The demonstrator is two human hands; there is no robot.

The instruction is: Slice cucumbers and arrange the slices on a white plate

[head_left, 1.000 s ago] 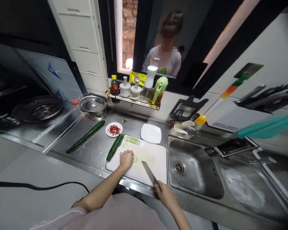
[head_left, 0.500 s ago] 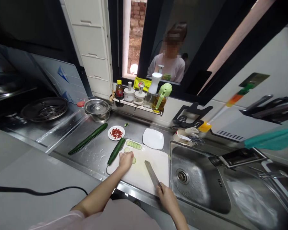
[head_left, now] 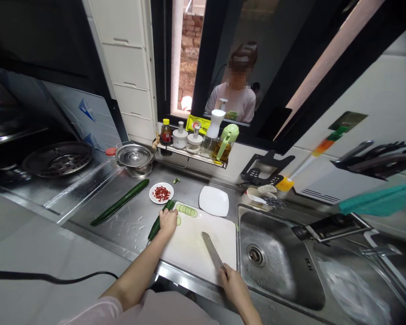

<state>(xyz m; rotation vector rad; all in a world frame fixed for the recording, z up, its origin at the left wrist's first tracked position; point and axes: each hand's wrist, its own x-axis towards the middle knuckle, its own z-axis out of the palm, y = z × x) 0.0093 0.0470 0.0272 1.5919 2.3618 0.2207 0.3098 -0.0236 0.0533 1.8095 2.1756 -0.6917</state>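
My right hand (head_left: 232,282) is closed round the handle of a kitchen knife (head_left: 212,250), whose blade lies low over the white cutting board (head_left: 189,243). At the board's left side my left hand (head_left: 168,221) is bent down with its fingers curled; what is beneath them is hidden. A cucumber slice (head_left: 178,220) shows just beside those fingers. Partly behind that hand, a cut cucumber (head_left: 154,229) rests along the board's left edge. A row of overlapping cucumber slices (head_left: 188,211) lies along the board's far edge.
A whole cucumber (head_left: 120,202), a plate of red chopped pieces (head_left: 161,193) and a white square plate (head_left: 214,201) are on the steel counter. The sink (head_left: 274,253) borders the board on the right. A lidded pot (head_left: 134,158) and a condiment rack (head_left: 192,153) stand behind.
My left hand has moved left across the board, to the cut cucumber. The knife stays in my right hand at nearly the same spot. The view has shifted slightly.
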